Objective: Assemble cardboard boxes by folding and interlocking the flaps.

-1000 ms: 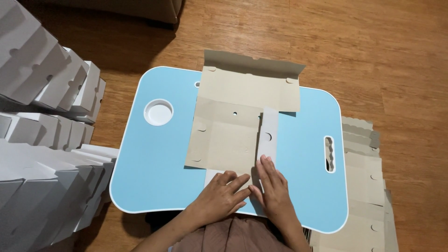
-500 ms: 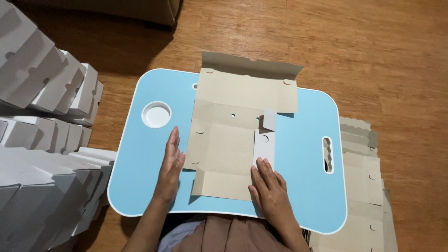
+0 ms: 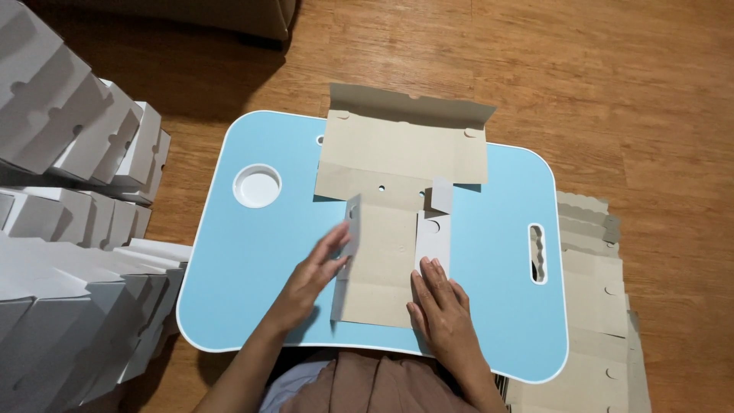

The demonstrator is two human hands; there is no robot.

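A flat brown cardboard box blank [image 3: 404, 160] lies on a light blue lap table [image 3: 252, 252]. My left hand [image 3: 312, 277] lifts the blank's left side flap [image 3: 345, 256], which stands nearly upright with its white face outward. My right hand [image 3: 442, 306] lies flat on the folded-over right flap [image 3: 433, 241], pressing it down. The far flap of the blank stands slightly raised at the table's back edge.
Folded white boxes [image 3: 69, 153] are stacked in rows on the left. A pile of flat cardboard blanks [image 3: 596, 306] lies on the wooden floor [image 3: 612, 84] under the table's right edge. The table has a round cup recess [image 3: 257, 186] and a handle slot [image 3: 537, 253].
My left hand moved from the table surface beside the blank onto the left flap and raised it upright. My right hand stayed on the right flap.
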